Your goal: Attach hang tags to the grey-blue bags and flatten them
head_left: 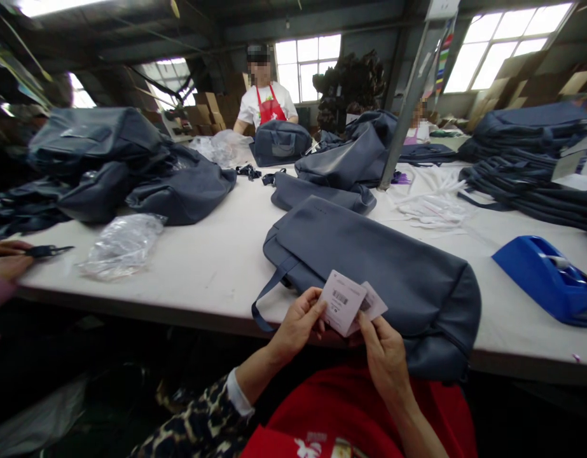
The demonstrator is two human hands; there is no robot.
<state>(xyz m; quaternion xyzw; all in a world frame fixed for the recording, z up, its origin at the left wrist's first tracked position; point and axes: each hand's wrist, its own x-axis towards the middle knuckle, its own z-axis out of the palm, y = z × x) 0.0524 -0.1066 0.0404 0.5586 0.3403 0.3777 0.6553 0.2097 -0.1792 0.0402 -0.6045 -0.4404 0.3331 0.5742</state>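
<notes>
My left hand pinches the left edge of a white card tag printed with a barcode. A second tag fans out behind it, and my right hand grips the tags at their lower right. Directly beneath the tags lies a dark blue bag with a broad flap, its near edge overhanging the table toward my red apron. The bag's strap loops out past its left end. How the tags are joined, if at all, is hidden by my fingers.
A blue tape dispenser stands at right on the white table. Crumpled clear plastic and piled blue bags lie left. A co-worker's hands hold a dark item at far left. Another person stands opposite. A metal post rises behind my bag.
</notes>
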